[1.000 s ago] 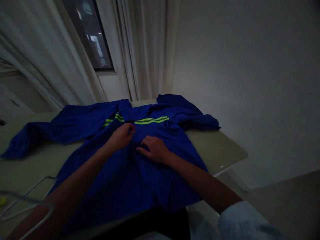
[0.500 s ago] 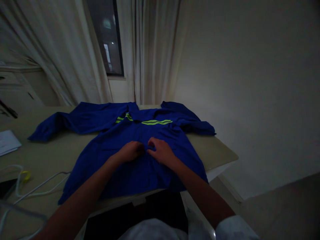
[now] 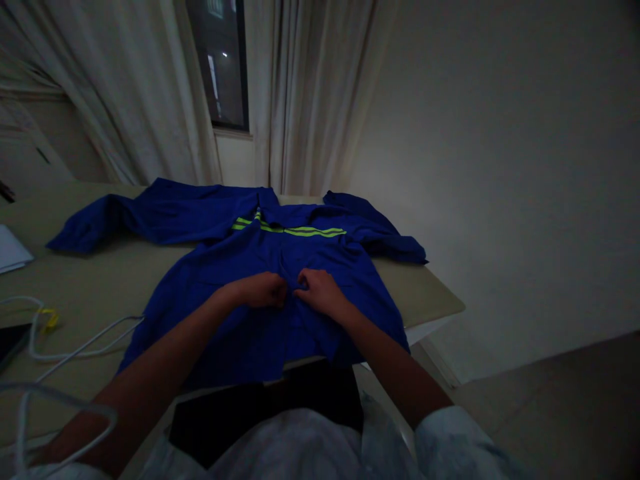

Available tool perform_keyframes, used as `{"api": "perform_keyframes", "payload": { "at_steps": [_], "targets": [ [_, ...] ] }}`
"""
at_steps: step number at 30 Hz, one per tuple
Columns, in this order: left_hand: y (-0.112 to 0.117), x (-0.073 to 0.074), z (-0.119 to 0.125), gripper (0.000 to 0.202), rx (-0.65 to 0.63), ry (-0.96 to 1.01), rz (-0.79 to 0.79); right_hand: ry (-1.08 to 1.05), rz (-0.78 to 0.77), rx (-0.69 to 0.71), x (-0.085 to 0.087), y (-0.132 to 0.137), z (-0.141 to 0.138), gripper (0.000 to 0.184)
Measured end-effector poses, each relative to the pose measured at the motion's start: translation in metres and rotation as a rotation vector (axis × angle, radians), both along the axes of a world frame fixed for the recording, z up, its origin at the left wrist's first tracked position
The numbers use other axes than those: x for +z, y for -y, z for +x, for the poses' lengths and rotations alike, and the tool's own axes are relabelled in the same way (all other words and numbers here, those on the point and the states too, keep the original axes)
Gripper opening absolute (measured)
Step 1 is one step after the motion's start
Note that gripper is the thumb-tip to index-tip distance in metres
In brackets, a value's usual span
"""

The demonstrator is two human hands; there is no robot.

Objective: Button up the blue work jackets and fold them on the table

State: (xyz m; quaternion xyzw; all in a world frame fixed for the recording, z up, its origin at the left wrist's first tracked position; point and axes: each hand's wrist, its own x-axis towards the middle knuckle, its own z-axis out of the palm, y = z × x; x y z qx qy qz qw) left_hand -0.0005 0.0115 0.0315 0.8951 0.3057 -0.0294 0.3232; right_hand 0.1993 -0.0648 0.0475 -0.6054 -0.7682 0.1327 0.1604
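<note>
A blue long-sleeved jacket (image 3: 240,267) with yellow-green stripes across its chest lies spread on the table, collar away from me and both sleeves stretched out to the sides. At the middle of its front, my left hand (image 3: 267,289) is closed on the left front edge. My right hand (image 3: 320,290) pinches the right front edge close beside it, thumb and fingers curled together. A small gap separates the two hands. The cloth right between my fingertips is mostly hidden.
On the table (image 3: 430,293), white cables (image 3: 85,353) with a yellow tie (image 3: 49,320) run at the left, near a dark flat device (image 3: 11,340) and white papers (image 3: 13,250). Curtains (image 3: 320,100) hang behind the table, and a wall (image 3: 500,167) rises to the right.
The view has tilted down slightly. My hands stay at the jacket's front, and its two front edges now part visibly at the hem, the left panel hanging lower.
</note>
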Motion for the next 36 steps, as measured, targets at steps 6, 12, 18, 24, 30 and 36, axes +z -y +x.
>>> {"api": "perform_keyframes", "payload": {
  "at_steps": [6,12,18,24,30,36],
  "targets": [
    [0.003,-0.011,-0.005,0.021,0.088,0.181,-0.079,0.036,-0.007,0.053,-0.010,-0.004,0.000,0.019],
    [0.007,-0.020,-0.015,0.021,0.137,0.282,-0.070,0.152,0.102,-0.066,-0.011,-0.004,-0.011,0.008],
    [0.004,-0.024,-0.008,0.018,0.101,0.300,0.115,0.062,0.118,-0.036,-0.020,-0.011,-0.018,0.007],
    [0.008,-0.032,-0.020,0.016,0.127,0.464,0.071,-0.583,-0.081,0.118,-0.048,-0.016,0.008,0.015],
    [0.016,-0.026,-0.019,0.015,0.109,0.444,0.218,-0.630,0.080,0.126,-0.056,-0.013,0.011,0.009],
    [0.021,-0.025,-0.017,0.012,0.143,0.472,0.259,-0.572,0.183,0.177,-0.055,-0.010,0.007,0.009]
  ]
}}
